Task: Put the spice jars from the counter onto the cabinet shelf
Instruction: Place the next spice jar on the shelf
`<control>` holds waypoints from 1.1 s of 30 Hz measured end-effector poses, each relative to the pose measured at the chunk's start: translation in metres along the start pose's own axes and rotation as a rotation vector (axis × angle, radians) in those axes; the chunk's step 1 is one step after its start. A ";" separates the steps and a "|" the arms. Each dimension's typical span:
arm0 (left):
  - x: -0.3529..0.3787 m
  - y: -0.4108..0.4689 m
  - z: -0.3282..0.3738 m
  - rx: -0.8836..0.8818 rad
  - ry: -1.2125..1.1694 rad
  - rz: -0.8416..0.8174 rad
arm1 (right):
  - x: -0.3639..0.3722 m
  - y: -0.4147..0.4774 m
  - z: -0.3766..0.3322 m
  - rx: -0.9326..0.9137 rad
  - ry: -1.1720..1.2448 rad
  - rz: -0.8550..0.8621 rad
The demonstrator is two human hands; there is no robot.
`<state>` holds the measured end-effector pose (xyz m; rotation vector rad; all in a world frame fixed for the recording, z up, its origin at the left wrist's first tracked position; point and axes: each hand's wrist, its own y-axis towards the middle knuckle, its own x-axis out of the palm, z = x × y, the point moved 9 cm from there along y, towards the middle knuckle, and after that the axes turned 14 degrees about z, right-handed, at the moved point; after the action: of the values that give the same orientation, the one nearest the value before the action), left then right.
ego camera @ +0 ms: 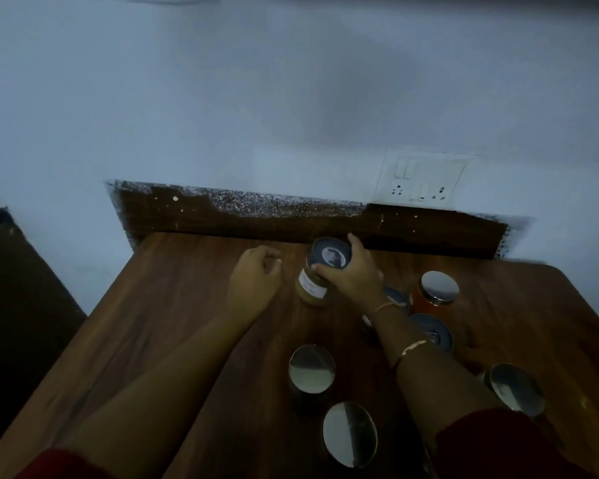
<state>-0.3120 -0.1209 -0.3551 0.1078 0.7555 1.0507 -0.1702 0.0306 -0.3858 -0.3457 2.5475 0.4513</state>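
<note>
The right hand point(353, 274) is clamped over the top of a dark-lidded spice jar point(312, 288). The thumb hooks the near edge of the lid and the fingers wrap round its far side, so the hand covers the right half of the lid. The jar has a pale label on its side and yellowish-brown contents. It is over the wooden counter point(173, 305), close to the raised back edge; whether its base rests on the wood cannot be told.

The left hand point(256, 278) is just to the left of that jar and not touching it. Its fingers are loosely curled and hold nothing.

To the right of the held jar, past the right wrist, stands a silver-lidded jar with orange contents point(439, 288). Two more dark-lidded jars point(433, 331) sit nearer the person than the held jar, partly hidden by the right forearm, which wears thin bangles point(410, 349). Nearer still are three silver-lidded jars point(312, 368): two almost straight below the held jar and one off to the right. A white switchboard point(422, 179) is on the wall above and to the right of the held jar.
</note>
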 end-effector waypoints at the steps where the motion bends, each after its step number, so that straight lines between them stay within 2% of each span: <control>1: -0.001 0.007 0.009 0.008 -0.039 0.002 | -0.009 0.006 -0.014 -0.004 0.063 0.018; 7: -0.019 0.042 0.070 0.025 -0.336 0.073 | -0.079 0.023 -0.098 -0.078 0.508 0.195; 12: -0.035 0.060 0.122 0.037 -0.495 0.066 | -0.126 0.027 -0.152 -0.142 0.758 0.224; 18: -0.055 0.053 0.204 0.217 -0.662 -0.048 | -0.172 0.030 -0.199 -0.237 0.859 0.243; 22: -0.067 0.047 0.239 0.286 -0.729 -0.025 | -0.196 0.036 -0.220 -0.250 0.911 0.199; 29: -0.079 0.042 0.281 0.438 -0.664 -0.016 | -0.224 0.047 -0.258 -0.269 1.045 0.063; 33: -0.090 0.041 0.294 0.461 -0.682 0.035 | -0.235 0.053 -0.273 -0.281 1.074 0.003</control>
<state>-0.1874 -0.0951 -0.0723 0.8337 0.3550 0.7785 -0.1164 0.0107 -0.0263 -0.8739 3.5072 0.7784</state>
